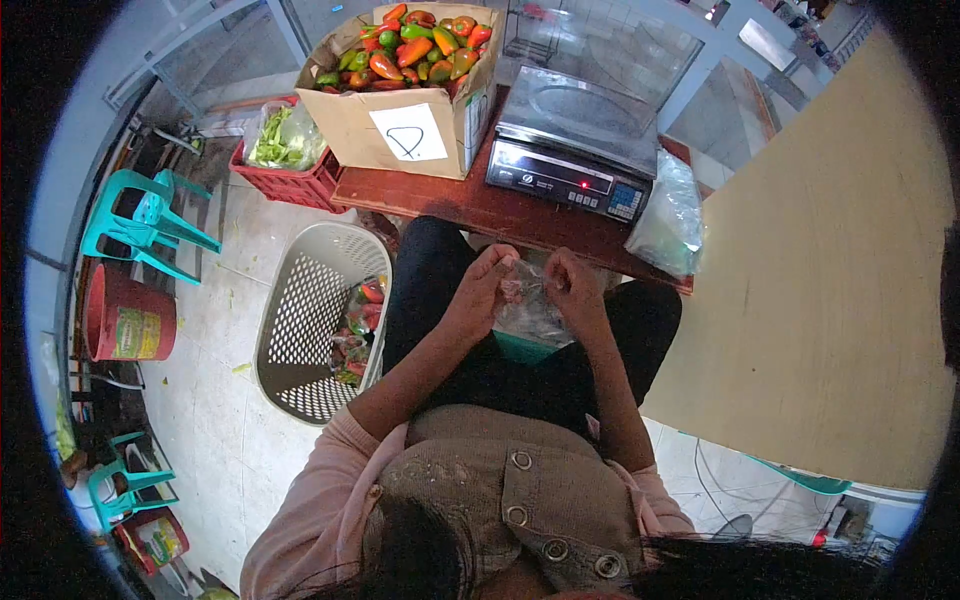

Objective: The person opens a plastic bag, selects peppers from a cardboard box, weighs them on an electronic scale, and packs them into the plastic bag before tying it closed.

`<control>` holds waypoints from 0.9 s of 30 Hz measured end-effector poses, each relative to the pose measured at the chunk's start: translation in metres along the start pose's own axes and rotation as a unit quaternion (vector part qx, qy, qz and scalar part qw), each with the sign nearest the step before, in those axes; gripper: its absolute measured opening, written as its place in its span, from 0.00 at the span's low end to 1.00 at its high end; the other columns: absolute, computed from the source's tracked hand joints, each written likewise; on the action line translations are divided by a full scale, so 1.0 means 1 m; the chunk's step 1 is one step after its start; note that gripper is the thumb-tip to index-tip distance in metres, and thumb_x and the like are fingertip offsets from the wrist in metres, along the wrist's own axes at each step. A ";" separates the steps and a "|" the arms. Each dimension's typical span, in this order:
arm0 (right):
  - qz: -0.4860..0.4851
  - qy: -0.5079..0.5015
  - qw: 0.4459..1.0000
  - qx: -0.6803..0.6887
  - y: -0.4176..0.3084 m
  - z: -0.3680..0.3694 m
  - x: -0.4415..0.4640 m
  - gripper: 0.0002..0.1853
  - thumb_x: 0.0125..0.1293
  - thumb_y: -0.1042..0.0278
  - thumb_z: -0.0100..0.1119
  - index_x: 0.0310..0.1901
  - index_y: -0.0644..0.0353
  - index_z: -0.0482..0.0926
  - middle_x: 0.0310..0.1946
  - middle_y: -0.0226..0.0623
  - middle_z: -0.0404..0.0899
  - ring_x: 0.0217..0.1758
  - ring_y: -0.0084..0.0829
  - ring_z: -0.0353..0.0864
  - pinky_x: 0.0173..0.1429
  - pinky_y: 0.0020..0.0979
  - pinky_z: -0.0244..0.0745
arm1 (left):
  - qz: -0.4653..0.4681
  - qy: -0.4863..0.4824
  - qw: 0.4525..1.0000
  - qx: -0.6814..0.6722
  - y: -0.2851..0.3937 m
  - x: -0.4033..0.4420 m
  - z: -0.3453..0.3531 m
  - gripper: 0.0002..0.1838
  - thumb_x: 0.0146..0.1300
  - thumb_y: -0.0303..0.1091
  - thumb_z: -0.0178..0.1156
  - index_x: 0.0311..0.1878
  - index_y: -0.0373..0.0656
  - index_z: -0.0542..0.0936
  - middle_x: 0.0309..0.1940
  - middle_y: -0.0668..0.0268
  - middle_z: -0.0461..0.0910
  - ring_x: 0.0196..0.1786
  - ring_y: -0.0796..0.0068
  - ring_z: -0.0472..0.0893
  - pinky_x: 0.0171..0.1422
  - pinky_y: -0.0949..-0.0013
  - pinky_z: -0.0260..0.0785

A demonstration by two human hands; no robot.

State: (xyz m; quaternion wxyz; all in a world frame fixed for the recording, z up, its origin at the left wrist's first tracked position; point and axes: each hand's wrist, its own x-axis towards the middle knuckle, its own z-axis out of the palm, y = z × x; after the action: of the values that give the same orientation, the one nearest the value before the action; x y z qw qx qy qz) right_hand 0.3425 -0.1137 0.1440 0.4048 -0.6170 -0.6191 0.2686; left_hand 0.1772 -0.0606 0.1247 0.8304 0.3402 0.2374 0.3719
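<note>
Between my hands, above my lap, is a clear plastic bag (pixel 530 312). My left hand (pixel 487 290) pinches one side of its upper edge. My right hand (pixel 574 284) has its fingers curled at the other side of the bag. The lower part of the bag hangs crumpled between my knees; I cannot make out anything inside it. Ahead of my hands, a digital scale (pixel 570 150) with a lit red light rests on the red wooden table (pixel 440 205). A cardboard box (pixel 345 130) heaped with red, green and orange peppers (pixel 410 55) stands left of the scale.
Beside my left leg stands a beige slatted basket (pixel 300 320) holding bagged peppers (pixel 360 330). A red crate (pixel 300 185) with bagged green vegetables is behind it. A stack of plastic bags (pixel 670 215) lies right of the scale. A wooden panel (pixel 800 300) borders my right side.
</note>
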 end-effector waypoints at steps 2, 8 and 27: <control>-0.005 0.047 0.998 -0.043 0.004 0.009 -0.009 0.13 0.48 0.81 0.58 0.36 0.62 0.70 0.31 0.39 0.70 0.35 0.36 0.73 0.41 0.30 0.68 | -0.028 -0.012 0.997 -0.075 0.007 -0.002 0.003 0.06 0.66 0.37 0.53 0.41 0.47 0.70 0.24 0.77 0.66 0.26 0.88 0.67 0.30 0.80 0.62; 0.060 0.171 0.983 -0.015 0.022 -0.009 -0.004 0.12 0.46 0.86 0.53 0.34 0.61 0.69 0.30 0.34 0.69 0.34 0.27 0.72 0.40 0.27 0.68 | 0.013 -0.050 0.909 0.413 0.022 -0.017 0.015 0.09 0.64 0.36 0.56 0.45 0.45 0.72 0.22 0.74 0.70 0.25 0.85 0.69 0.29 0.78 0.62; 0.048 0.116 0.988 0.093 0.009 -0.031 -0.029 0.11 0.55 0.70 0.60 0.39 0.60 0.71 0.32 0.31 0.71 0.36 0.25 0.70 0.42 0.27 0.66 | -0.086 0.024 0.996 0.030 0.012 0.015 0.024 0.09 0.64 0.36 0.51 0.44 0.45 0.72 0.31 0.72 0.72 0.27 0.82 0.70 0.32 0.79 0.67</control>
State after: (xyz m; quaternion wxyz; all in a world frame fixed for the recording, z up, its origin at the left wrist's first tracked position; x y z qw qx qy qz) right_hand 0.3712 -0.1466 0.1479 0.5163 -0.6328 -0.5097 0.2705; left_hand 0.1969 -0.0528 0.1472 0.8430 0.3340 0.2968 0.2995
